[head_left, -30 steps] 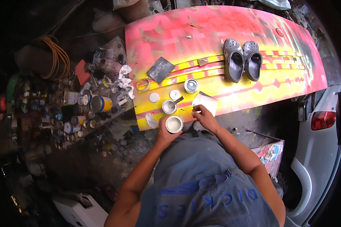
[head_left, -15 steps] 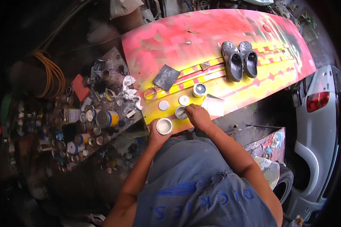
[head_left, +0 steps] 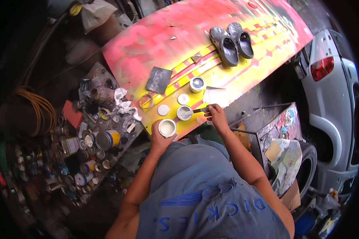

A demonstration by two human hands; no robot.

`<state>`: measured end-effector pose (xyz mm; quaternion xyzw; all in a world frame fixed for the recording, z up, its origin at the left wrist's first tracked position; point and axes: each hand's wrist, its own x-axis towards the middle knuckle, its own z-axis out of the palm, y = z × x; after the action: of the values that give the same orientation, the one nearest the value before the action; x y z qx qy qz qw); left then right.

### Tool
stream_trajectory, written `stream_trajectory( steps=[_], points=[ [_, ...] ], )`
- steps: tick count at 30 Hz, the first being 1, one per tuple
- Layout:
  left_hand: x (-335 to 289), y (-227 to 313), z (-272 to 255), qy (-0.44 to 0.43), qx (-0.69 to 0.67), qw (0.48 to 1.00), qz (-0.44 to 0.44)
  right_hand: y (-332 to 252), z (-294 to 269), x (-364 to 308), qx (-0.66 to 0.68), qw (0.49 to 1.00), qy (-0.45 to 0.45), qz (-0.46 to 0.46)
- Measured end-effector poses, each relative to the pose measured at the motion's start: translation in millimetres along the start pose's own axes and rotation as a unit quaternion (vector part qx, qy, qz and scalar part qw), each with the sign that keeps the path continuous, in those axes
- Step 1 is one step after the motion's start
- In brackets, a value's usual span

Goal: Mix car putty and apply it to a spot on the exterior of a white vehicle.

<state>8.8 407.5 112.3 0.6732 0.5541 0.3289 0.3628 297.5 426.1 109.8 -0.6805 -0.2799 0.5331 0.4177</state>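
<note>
My left hand (head_left: 159, 139) is wrapped round an open tin of white paint (head_left: 167, 128) at the near edge of the painted board (head_left: 127, 51). Pinched in my right hand (head_left: 216, 116) is the dark handle of a flat spatula (head_left: 198, 110). Its pale end reaches into a smaller open pot (head_left: 184, 113), which stands on the board just beyond the tin. Two round white lids (head_left: 163, 110) lie close by. Behind the pot is an open can with grey contents (head_left: 197, 84), beside a white sheet (head_left: 216, 96).
Grey clogs (head_left: 232, 44), a dark square sheet (head_left: 158, 79) and a tape roll (head_left: 146, 102) rest on the board. To the left, a cluttered bench holds several paint cans (head_left: 108, 140) and crumpled paper (head_left: 123, 103). A silver car (head_left: 327, 91) stands at right.
My right hand has drawn back to the right from the small pot, so more of the spatula shows. The whole view has shifted, while my left hand keeps the tin.
</note>
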Motion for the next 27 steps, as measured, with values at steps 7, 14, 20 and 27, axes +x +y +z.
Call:
stream_trajectory(
  steps=[7,14,20,27],
  points=[
    [9,2,1,-0.033,0.004,0.999,0.022,15,-16,-13,0.208,0.967,0.022,0.143],
    [20,2,2,-0.058,0.008,0.998,0.008,8,-14,-15,0.225,0.964,0.022,0.14],
    [31,-2,3,-0.055,0.024,0.998,0.013,-13,-18,-18,0.194,0.975,0.027,0.107],
    [38,12,7,-0.025,0.082,0.995,0.058,-68,-6,-35,0.108,0.994,-0.023,-0.024]
  ],
)
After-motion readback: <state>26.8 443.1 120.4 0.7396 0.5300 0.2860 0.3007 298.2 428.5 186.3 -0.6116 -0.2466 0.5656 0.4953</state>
